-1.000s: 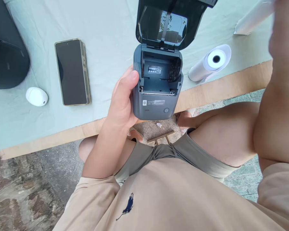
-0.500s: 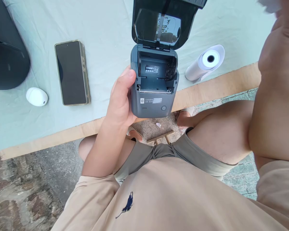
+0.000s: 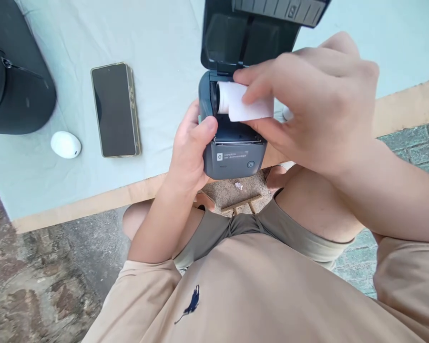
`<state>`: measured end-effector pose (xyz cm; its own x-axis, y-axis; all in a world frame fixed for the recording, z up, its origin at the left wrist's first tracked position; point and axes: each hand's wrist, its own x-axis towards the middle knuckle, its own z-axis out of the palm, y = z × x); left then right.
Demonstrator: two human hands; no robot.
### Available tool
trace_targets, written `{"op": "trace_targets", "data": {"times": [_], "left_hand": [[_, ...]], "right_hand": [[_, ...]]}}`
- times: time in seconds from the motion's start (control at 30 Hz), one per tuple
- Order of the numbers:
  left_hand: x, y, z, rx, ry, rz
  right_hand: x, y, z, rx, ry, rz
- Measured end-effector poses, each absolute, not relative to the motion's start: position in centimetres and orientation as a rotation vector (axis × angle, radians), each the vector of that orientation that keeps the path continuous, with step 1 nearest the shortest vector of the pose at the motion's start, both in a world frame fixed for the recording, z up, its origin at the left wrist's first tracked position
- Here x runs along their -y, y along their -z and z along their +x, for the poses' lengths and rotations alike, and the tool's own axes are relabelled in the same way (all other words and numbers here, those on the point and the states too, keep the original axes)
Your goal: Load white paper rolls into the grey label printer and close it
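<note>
My left hand (image 3: 191,147) grips a dark grey portable label printer (image 3: 232,159) by its left side, thumb on the front edge. The printer's dark lid (image 3: 250,38) stands swung up, so its paper bay is exposed. My right hand (image 3: 318,95) comes over from the right and pinches a small white paper roll (image 3: 250,102) at the bay. The roll lies across the opening with a flap of paper loose toward me. Whether it rests on the bay's floor I cannot tell. My fingers hide its right end.
On the pale cloth-covered table (image 3: 164,71) lie a smartphone (image 3: 115,110) and a white rounded object (image 3: 66,145) at left. A black zippered case (image 3: 25,90) stands at the far left. The table's wooden front edge (image 3: 89,205) runs below. Another white roll is mostly hidden behind my right hand.
My right hand has come in from the upper right, bringing the small paper roll to the printer's bay. My left hand still holds the printer, and its lid remains up.
</note>
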<state>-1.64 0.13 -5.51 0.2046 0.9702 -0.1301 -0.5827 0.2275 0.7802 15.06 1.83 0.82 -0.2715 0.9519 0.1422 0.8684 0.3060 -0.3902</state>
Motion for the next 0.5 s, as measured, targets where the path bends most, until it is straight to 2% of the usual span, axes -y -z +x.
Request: {"op": "trace_targets", "data": {"times": [0.1,0.27,0.4,0.5], "left_hand": [[-0.1,5.4,-1.6,-0.712,-1.178,0.690],[-0.2,5.6,-1.4,-0.675,-1.237,0.730],[-0.4,6.1,-1.2,-0.614,-1.279,0.706],[-0.5,6.3,-1.3,-0.627,-1.269,0.720]], "right_hand": [[-2.2,-0.5,15.3,2.243,-0.298,-1.549],[-1.5,0.3,15.8,2.211,-0.050,-1.446],[-0.9,0.7,16.2,2.358,-0.050,-1.256],[-0.7,0.8,16.3,2.438,-0.175,-1.273]]}}
